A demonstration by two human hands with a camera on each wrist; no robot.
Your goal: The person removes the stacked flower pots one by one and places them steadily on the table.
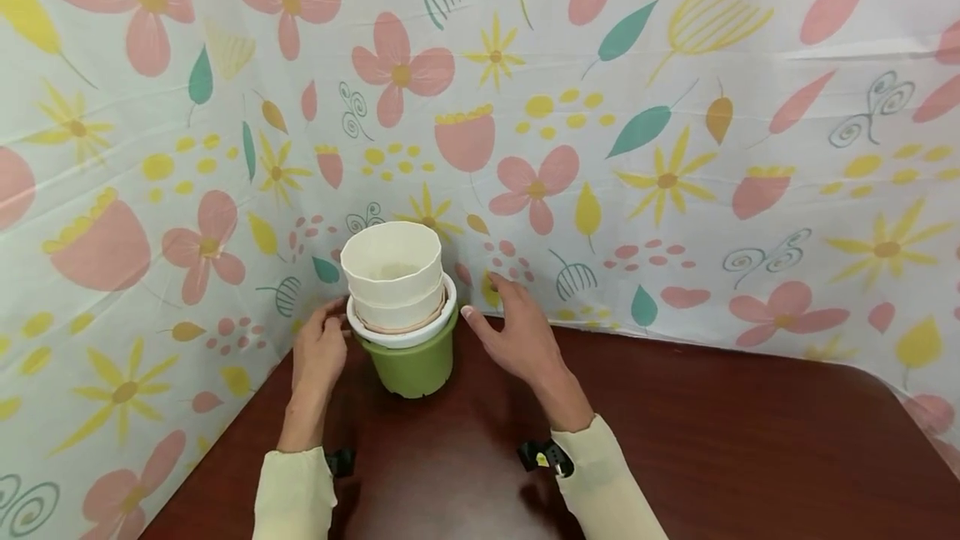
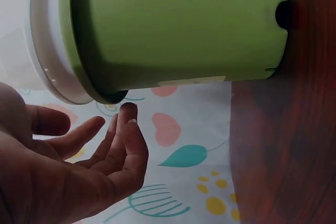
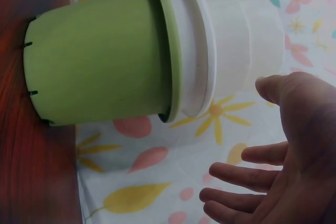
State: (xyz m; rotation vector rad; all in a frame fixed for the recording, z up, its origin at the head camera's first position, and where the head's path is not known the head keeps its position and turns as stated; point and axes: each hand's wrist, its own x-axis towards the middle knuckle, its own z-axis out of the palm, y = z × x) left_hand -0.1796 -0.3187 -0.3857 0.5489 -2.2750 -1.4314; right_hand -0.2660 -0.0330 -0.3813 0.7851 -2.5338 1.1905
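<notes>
As two bare hands flank a tower of nested plant pots, the left hand (image 1: pixel 320 348) and the right hand (image 1: pixel 521 336) are both free of any grip. The left hand's fingers bend loosely beside the rims; whether their tips touch is impossible to tell. The right hand stands apart on the other side, thumb and fingers spread. Upright between them on a dark reddish-brown table (image 1: pixel 675 423), near its back left corner, a green pot (image 1: pixel 412 369) forms the base, with notches at its bottom edge and a pale label (image 2: pixel 194 81) on its side. A white pot (image 1: pixel 401 340) sits inside it, its rim showing above the green one, and cream pots (image 1: pixel 396 290) rise nested from the middle. Cream sleeves (image 1: pixel 607 482) cover the forearms, with a black device (image 1: pixel 341 462) at the left wrist. Flower-printed cloth (image 1: pixel 525 107) hangs behind and to the left.
</notes>
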